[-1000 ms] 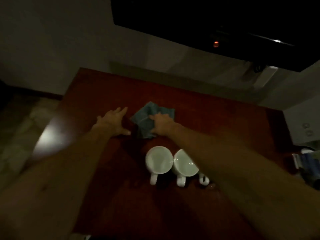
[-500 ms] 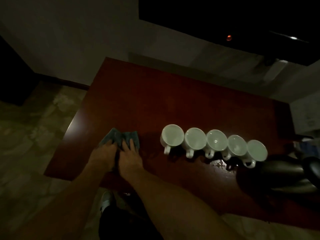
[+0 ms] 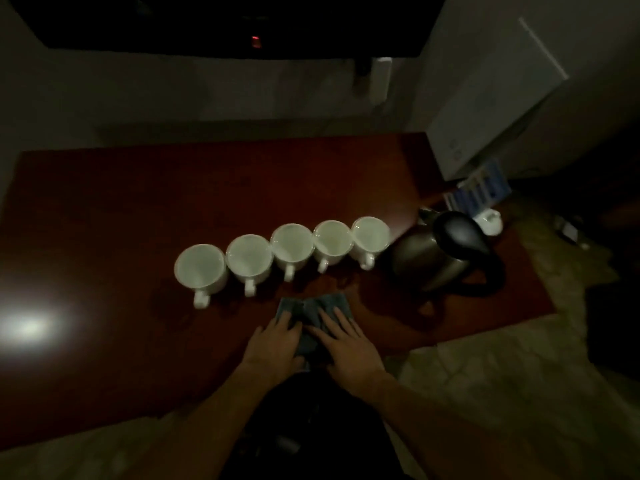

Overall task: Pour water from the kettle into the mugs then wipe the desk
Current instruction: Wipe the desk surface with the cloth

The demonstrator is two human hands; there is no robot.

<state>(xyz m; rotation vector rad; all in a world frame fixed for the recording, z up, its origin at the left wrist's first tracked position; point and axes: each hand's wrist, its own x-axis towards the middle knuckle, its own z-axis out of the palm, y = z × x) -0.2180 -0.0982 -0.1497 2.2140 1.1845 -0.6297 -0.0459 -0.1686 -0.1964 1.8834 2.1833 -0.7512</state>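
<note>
Several white mugs [image 3: 292,245] stand in a row across the dark red desk [image 3: 121,209], handles toward me. A steel kettle [image 3: 441,256] with a black lid and handle stands just right of the row. A blue-grey cloth [image 3: 313,308] lies flat on the desk in front of the mugs. My left hand [image 3: 275,344] and my right hand [image 3: 344,344] press side by side on the cloth's near part, fingers spread flat. Wet patches show on the desk near the cloth's far edge.
A white box [image 3: 491,95] stands at the desk's far right corner, with a blue-and-white pack [image 3: 479,192] and a small white object [image 3: 488,221] beside it. A dark screen [image 3: 221,22] hangs on the wall behind. A bright light reflection lies on the desk's left side.
Both hands slid the cloth from the desk's left end to the right, now in front of the mugs near the kettle. The view shifted right with them.
</note>
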